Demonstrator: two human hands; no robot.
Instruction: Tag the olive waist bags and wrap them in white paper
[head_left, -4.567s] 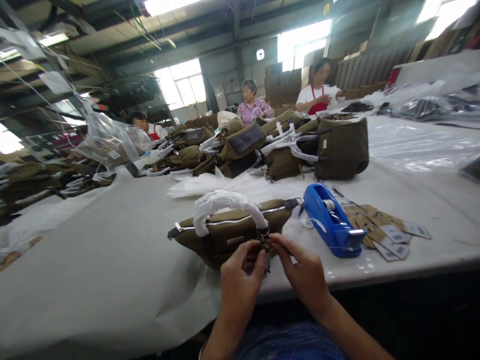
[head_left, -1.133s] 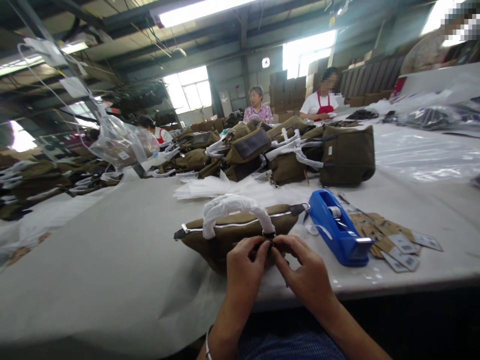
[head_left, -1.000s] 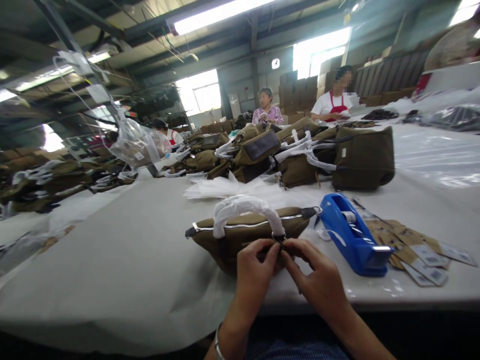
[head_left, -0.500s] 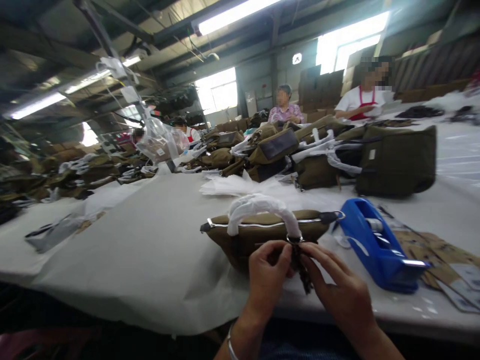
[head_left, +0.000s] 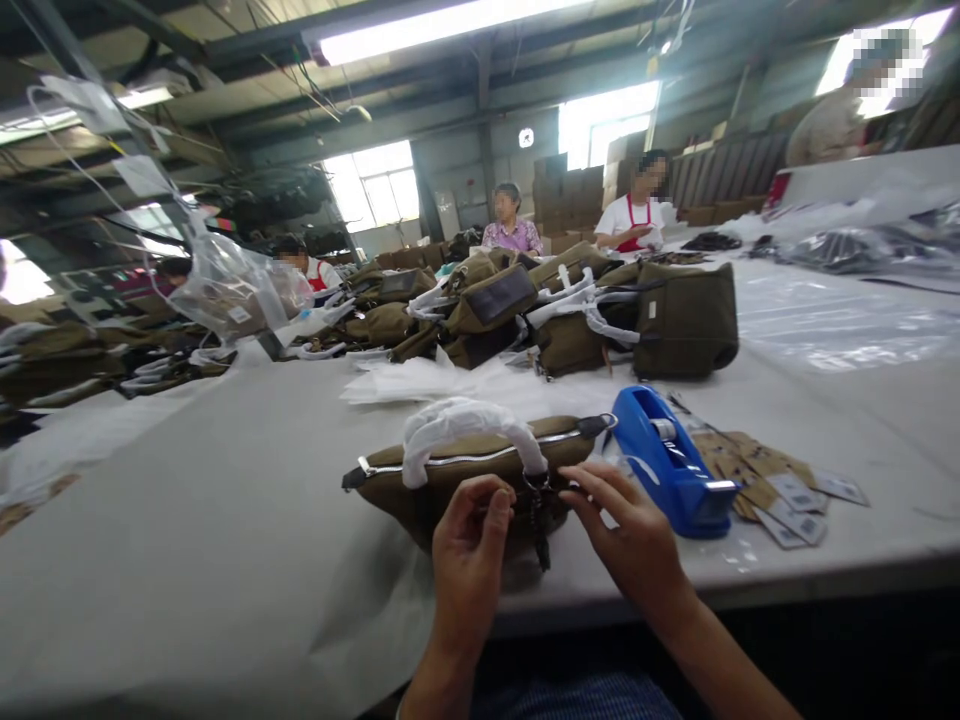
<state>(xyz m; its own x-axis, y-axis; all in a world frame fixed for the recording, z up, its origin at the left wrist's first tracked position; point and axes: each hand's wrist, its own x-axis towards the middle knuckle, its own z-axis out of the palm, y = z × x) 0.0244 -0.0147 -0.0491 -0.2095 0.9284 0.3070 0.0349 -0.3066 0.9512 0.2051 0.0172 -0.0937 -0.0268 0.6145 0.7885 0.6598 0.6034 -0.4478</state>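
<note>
An olive bag (head_left: 382,497) with a silver zipper stands on the covered table in front of me. White wrapping covers its arched handle (head_left: 469,418). A dark strap or charm (head_left: 541,535) hangs from a ring at the handle's right base. Just left of that charm is my left hand (head_left: 469,545), its fingers curled and pinched, with something too small to name at the tips. My right hand (head_left: 626,520) is on the charm's right side, thumb and forefinger closed on something small and dark that I cannot make out.
Right of the bag is a blue tape dispenser (head_left: 675,465), with brown tags (head_left: 757,475) beyond it. Olive bags (head_left: 686,320) are piled behind. Plastic sheets (head_left: 847,310) lie at the right. Several people are across the table.
The view has turned right, so the bag and dispenser appear farther left. My hands have moved apart and off the dark charm, which now hangs between them.
</note>
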